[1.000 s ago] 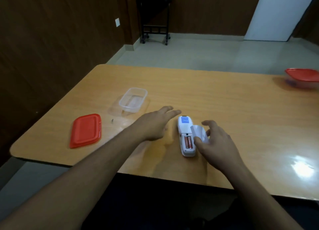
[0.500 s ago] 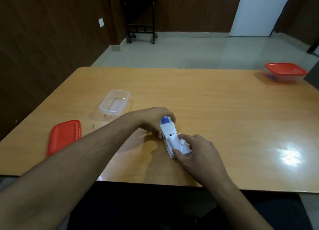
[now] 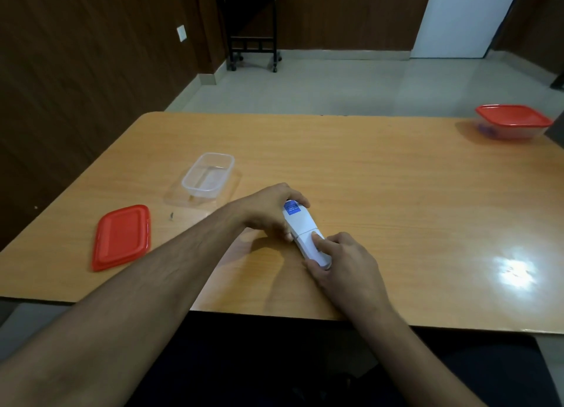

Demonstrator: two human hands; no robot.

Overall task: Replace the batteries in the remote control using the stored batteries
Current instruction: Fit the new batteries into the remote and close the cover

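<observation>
A white remote control (image 3: 300, 226) lies face down on the wooden table (image 3: 381, 193), a blue label near its far end. My left hand (image 3: 268, 208) grips its far end from the left side. My right hand (image 3: 345, 263) holds the near end, with one finger pressing on the white battery cover (image 3: 308, 245), which sits over the compartment. The batteries are hidden under the cover. A clear plastic container (image 3: 209, 174) stands open and looks empty to the far left, and its red lid (image 3: 122, 237) lies flat near the table's left front edge.
A second clear container with a red lid (image 3: 514, 121) sits at the far right of the table. A small dark speck (image 3: 171, 216) lies between the loose red lid and my left arm. A black side table (image 3: 250, 25) stands against the far wall.
One second ago the compartment showed its batteries and my right hand held the loose cover. The cover now lies on the remote, and my left hand has closed on the far end.
</observation>
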